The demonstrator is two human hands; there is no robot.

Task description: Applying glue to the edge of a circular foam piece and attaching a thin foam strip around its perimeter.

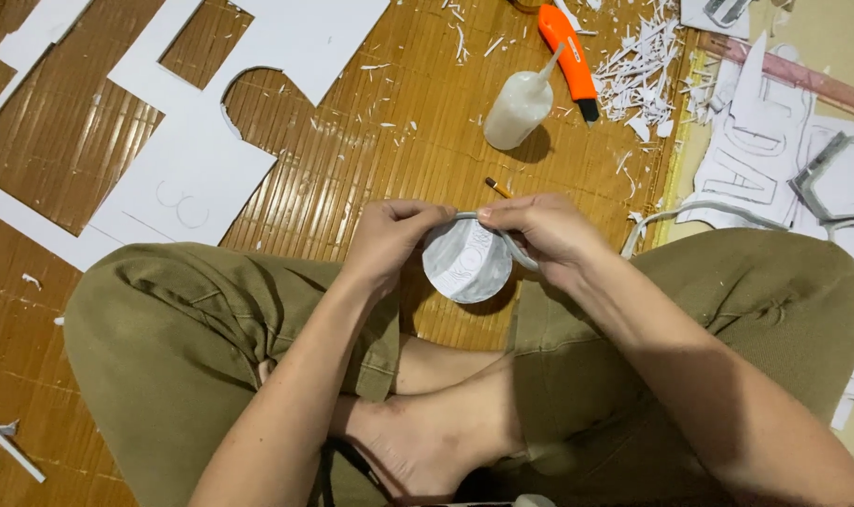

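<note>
I hold a round white foam disc (466, 263) above my crossed legs, with faint pencil marks on its face. My left hand (389, 239) pinches the disc's upper left edge. My right hand (539, 230) presses a thin white foam strip (513, 246) along the disc's upper right rim with thumb and fingers. The strip's loose end (671, 221) trails off to the right over my knee.
A squeeze bottle of white glue (521, 105) stands on the bamboo mat (370, 141), beside an orange utility knife (568, 56) and several foam scraps (643, 61). A pencil tip (498, 187) lies by my hands. Cut foam boards (201, 160) lie at left, traced letter pieces (765, 150) at right.
</note>
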